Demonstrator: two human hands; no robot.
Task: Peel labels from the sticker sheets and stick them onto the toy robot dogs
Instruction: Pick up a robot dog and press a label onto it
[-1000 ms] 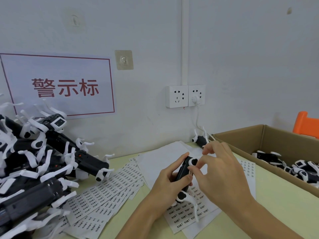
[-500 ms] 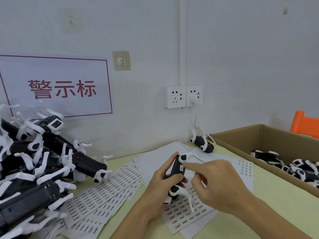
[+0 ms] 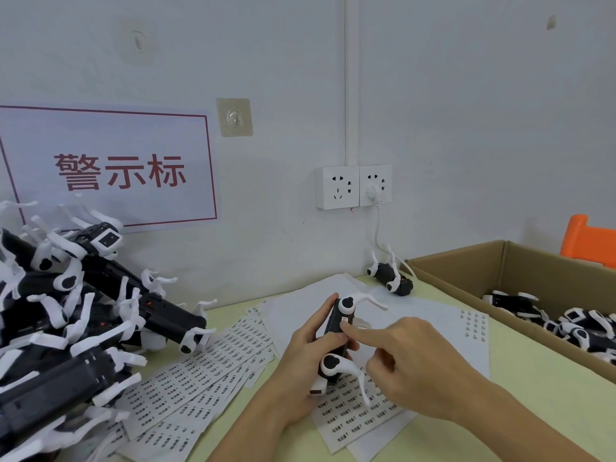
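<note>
A black toy robot dog (image 3: 336, 333) with white legs stands on end in my left hand (image 3: 300, 368), which grips its body over the middle of the table. My right hand (image 3: 416, 365) points its index finger at the dog's side, with the fingertip pressing just below a small white label (image 3: 346, 319); its other fingers are curled and hold nothing. Sticker sheets (image 3: 206, 371) printed with rows of small labels fan out to the left, and another sheet (image 3: 353, 418) lies under my hands.
A big pile of black-and-white toy dogs (image 3: 66, 311) fills the left side. A cardboard box (image 3: 466, 271) on the right holds several more dogs. One dog (image 3: 390, 278) lies by the wall under the wall sockets (image 3: 353, 186). Blank white backing sheets (image 3: 433, 315) lie behind my hands.
My right hand has left the top end of the dog, where its fingertips worked, and now presses one index finger on the dog's side. My left hand keeps its grip.
</note>
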